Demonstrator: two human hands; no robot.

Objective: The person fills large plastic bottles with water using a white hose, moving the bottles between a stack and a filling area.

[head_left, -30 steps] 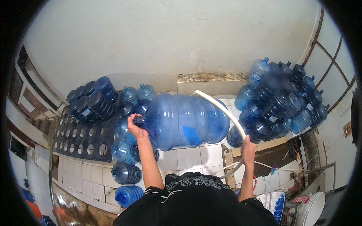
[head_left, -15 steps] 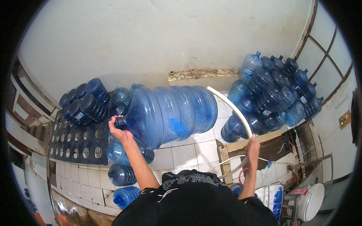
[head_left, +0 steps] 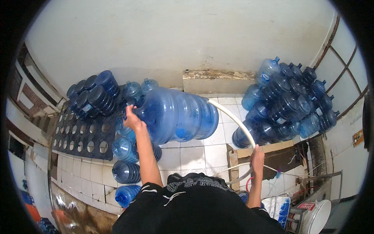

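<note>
My left hand (head_left: 134, 120) is closed round the neck of a large blue water jug (head_left: 177, 115), which lies on its side in the air with its base to the right. My right hand (head_left: 257, 159) grips a thick white hose (head_left: 236, 121). The hose arches up and left from my fist, and its tip meets the jug's upper side near the base end. Whether the tip touches the jug or only passes before it, I cannot tell. Part of the jug's neck is hidden behind my left fingers.
A black rack with round holes (head_left: 80, 134) stands left, with dark jugs (head_left: 97, 97) upside down on it. More jugs (head_left: 126, 171) line the floor beside it. Stacked blue jugs (head_left: 286, 101) fill the right side. A floor pit (head_left: 272, 160) and white bucket (head_left: 317, 218) are near right.
The jug and my left hand have shifted a little and tilted, the base end now lower. The hose tip has moved left and down, onto the jug's outline. Both grips stay the same.
</note>
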